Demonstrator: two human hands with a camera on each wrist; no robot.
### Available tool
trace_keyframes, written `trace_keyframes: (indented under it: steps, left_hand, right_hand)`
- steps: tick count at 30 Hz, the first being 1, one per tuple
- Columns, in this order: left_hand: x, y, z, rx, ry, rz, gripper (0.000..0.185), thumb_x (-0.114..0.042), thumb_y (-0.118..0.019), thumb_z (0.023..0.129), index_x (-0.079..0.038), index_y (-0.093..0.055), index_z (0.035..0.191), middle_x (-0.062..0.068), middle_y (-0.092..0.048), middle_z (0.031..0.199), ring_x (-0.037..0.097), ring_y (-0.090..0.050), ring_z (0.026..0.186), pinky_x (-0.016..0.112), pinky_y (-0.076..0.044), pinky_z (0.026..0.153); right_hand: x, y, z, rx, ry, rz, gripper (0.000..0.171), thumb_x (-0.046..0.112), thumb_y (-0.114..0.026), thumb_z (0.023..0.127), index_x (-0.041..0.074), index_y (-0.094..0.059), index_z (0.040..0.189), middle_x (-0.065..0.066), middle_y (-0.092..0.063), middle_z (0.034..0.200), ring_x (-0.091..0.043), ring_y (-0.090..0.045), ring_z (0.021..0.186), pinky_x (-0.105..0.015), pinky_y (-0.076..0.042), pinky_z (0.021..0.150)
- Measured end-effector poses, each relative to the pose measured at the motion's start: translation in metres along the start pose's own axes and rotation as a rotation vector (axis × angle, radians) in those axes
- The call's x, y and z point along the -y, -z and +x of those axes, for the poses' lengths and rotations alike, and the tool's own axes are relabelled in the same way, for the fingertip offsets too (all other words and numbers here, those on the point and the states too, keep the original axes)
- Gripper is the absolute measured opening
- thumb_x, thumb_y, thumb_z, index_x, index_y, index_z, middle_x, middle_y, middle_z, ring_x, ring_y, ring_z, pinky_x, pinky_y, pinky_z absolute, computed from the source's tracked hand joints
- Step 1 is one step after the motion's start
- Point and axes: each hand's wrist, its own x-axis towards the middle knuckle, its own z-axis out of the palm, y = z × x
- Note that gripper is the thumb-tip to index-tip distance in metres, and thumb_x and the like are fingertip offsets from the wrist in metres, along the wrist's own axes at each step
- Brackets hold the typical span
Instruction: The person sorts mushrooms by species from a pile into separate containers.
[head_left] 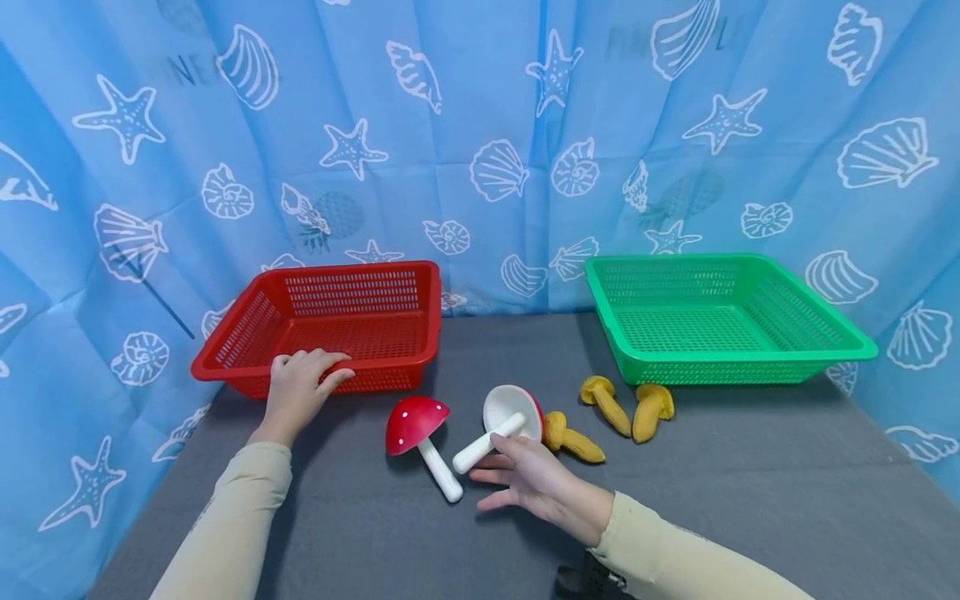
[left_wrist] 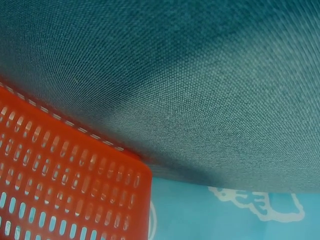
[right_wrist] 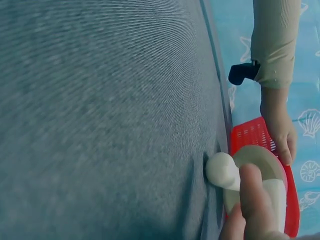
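My left hand [head_left: 300, 385] grips the front rim of the red basket [head_left: 386, 377], fingers over the edge and thumb on the outer side. The left wrist view shows the basket's slotted wall [left_wrist: 65, 165] but not the hand. My right hand [head_left: 536, 479] is at the white stem of a toy mushroom [head_left: 501, 406] lying with its pale underside facing me. Its fingers are spread and fairly straight, the thumb side overlapping the stem. Just left lies another toy mushroom [head_left: 414, 423] with a white-dotted red cap. Against the first cap sits a yellow-brown mushroom [head_left: 579, 444].
Two more yellow-brown mushrooms, one [head_left: 609, 406] beside the other [head_left: 651, 415], lie before a green basket [head_left: 712, 367] at the back right. Grey cloth [head_left: 360, 533] covers the table. A blue curtain [head_left: 480, 108] with shell prints hangs behind both baskets.
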Motion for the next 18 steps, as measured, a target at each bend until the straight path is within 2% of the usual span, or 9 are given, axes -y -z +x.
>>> trace_keyframes:
  steps: [6,13,18]
  left_hand:
    - [0.000,-0.002,-0.001,-0.025,-0.021,0.005,0.037,-0.031,-0.074,0.086,-0.009,-0.069,0.115,0.012,-0.069,0.099,0.032,-0.058,0.089,0.054,-0.035,0.086]
    - [0.000,-0.001,-0.001,-0.043,-0.029,0.005,0.035,-0.030,-0.075,0.085,-0.010,-0.070,0.113,0.011,-0.069,0.097,0.032,-0.058,0.087,0.053,-0.035,0.084]
    - [0.000,-0.001,-0.001,-0.027,-0.016,0.001,0.037,-0.031,-0.074,0.086,-0.009,-0.069,0.115,0.012,-0.069,0.099,0.032,-0.058,0.088,0.054,-0.035,0.085]
  right_hand:
    - [-0.004,-0.005,0.005,-0.061,0.067,0.049,0.046,0.016,-0.038,0.107,-0.009,-0.021,0.142,-0.034,-0.047,0.130,-0.035,-0.058,0.109,-0.065,-0.047,0.085]
    - [-0.007,-0.010,0.010,-0.108,0.096,0.103,0.043,0.010,-0.036,0.106,-0.010,-0.020,0.141,-0.038,-0.043,0.134,-0.047,-0.049,0.122,-0.067,-0.045,0.086]
    - [-0.009,-0.009,0.012,-0.126,0.125,0.093,0.038,0.008,-0.036,0.106,-0.011,-0.025,0.137,-0.030,-0.051,0.126,-0.032,-0.060,0.104,-0.064,-0.048,0.083]
